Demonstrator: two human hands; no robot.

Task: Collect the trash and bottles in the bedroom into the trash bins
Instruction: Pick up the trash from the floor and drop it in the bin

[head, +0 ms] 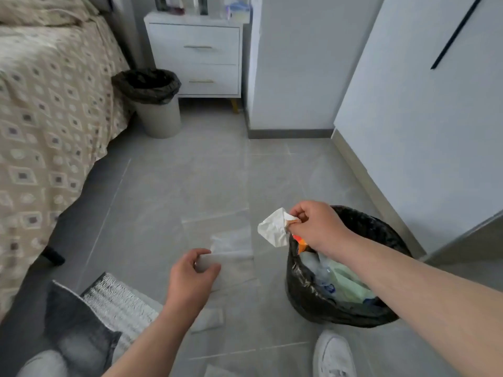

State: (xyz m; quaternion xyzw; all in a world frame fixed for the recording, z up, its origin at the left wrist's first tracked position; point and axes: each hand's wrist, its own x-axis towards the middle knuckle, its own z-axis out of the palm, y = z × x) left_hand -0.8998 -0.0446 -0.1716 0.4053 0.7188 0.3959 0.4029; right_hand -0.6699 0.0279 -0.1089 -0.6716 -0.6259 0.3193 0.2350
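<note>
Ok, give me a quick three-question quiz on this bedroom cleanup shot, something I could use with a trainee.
1. True or false: the right hand pinches a crumpled white paper just by the rim of the near bin.
2. Where does the second bin stand?
A) on a chair
B) on the floor between the bed and the nightstand
C) inside a drawer
3. Short answer: which hand grips a pale blurred item low over the floor?

Key: 1 true; 2 B; 3 the left hand.
</note>
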